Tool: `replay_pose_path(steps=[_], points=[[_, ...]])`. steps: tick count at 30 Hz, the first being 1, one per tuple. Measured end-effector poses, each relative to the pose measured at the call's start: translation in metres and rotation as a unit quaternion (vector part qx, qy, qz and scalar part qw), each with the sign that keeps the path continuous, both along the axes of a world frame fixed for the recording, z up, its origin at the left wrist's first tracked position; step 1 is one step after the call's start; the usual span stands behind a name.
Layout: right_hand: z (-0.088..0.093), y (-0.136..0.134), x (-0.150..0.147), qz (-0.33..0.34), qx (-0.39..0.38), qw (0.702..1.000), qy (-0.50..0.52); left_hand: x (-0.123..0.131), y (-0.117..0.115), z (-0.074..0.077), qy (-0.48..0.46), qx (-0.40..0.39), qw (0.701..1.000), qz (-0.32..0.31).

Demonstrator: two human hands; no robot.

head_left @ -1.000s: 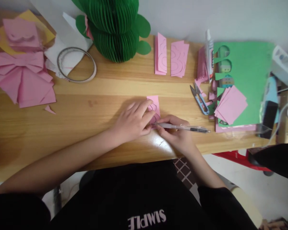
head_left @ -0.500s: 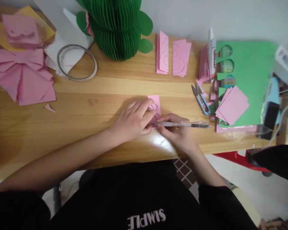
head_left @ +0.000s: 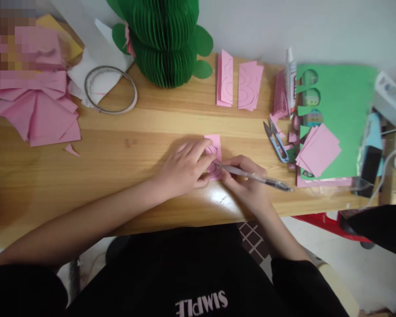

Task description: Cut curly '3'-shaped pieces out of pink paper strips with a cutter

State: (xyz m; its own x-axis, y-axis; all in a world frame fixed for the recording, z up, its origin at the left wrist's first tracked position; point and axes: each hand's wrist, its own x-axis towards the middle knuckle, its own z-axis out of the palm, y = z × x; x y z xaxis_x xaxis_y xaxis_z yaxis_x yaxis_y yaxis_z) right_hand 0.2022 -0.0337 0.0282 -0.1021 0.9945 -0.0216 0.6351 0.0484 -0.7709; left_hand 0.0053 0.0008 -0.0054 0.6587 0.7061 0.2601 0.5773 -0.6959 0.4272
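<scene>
A small pink paper piece (head_left: 216, 149) with dark curved lines lies on the wooden table in front of me. My left hand (head_left: 187, 166) rests flat on its left side, fingers spread and covering part of it. From the right, my right hand (head_left: 247, 180) grips a clear-barrelled ballpoint pen (head_left: 273, 181), its tip at the paper near a drawn curve. Above the hands stand or lie folded pink papers (head_left: 225, 81) and other pink papers (head_left: 249, 86), all bearing pencilled or inked outlines.
To the right are blue thread snips (head_left: 277, 143), a glue tube (head_left: 291, 83), a green sheet (head_left: 345, 114) and stacked pink cards (head_left: 319, 150). A green honeycomb paper shape (head_left: 171, 66), a tape roll (head_left: 132, 105) and a pink paper bow (head_left: 54, 125) occupy the back and left.
The pen has tilted, its rear end swinging toward me and its tip moving farther up the pink paper. My right hand has shifted slightly; the left hand stays on the paper.
</scene>
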Motion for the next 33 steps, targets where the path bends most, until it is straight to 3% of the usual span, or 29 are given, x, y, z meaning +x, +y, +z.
replay_pose_path(steps=[9,12,16,18,33], points=[[-0.011,0.01,-0.003,0.06,0.013,0.996,0.07,-0.001,0.0,-0.003,-0.006,-0.016,1.0,0.003],[-0.009,0.009,-0.003,0.031,0.009,0.994,0.1,-0.001,0.001,-0.002,-0.002,-0.015,1.0,0.002],[-0.008,0.003,-0.001,-0.073,0.004,0.99,0.12,-0.002,0.001,-0.001,-0.003,-0.005,1.0,0.002],[-0.009,0.001,0.0,-0.094,-0.003,0.989,0.11,-0.002,0.002,0.0,-0.008,0.004,1.0,-0.002],[-0.014,0.003,-0.003,-0.055,-0.007,0.995,0.085,-0.003,0.002,-0.001,-0.031,0.042,0.999,0.0]])
